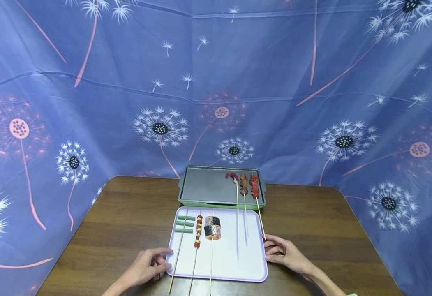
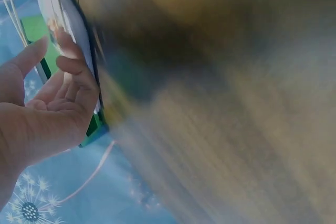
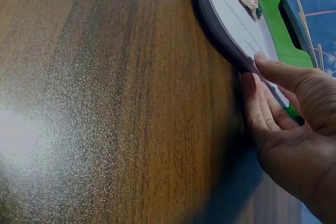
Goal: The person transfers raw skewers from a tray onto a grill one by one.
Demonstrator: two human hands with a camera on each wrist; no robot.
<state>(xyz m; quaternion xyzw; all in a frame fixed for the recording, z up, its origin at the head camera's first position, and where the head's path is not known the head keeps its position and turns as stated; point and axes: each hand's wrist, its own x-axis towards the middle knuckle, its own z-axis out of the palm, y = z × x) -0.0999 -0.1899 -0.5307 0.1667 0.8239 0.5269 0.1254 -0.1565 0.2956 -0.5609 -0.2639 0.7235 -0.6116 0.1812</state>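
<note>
My left hand (image 1: 146, 266) is at the left edge of a pale lilac tray (image 1: 238, 269), index finger and thumb spread along the rim. At the opposite edge, my right hand (image 1: 287, 253) has its thumb and fingertips against the rim. On the tray lie a skewer of green pieces (image 1: 184, 224), a red and pale one (image 1: 199, 232) and a fish-chunk skewer (image 1: 212, 228). Behind stands a grill plate (image 1: 204, 185) bearing a tentacle skewer (image 1: 232, 176), a brown meat skewer (image 1: 243, 184) and a red meat skewer (image 1: 254, 187). In the left wrist view, the left thumb and fingers are apart.
Everything stands on a brown wooden table (image 1: 127, 218) with rounded far corners. A blue dandelion-print cloth (image 1: 275, 82) hangs behind and along both sides. Sticks from the grill reach over the tray, and the tray skewers' sticks jut past its near rim.
</note>
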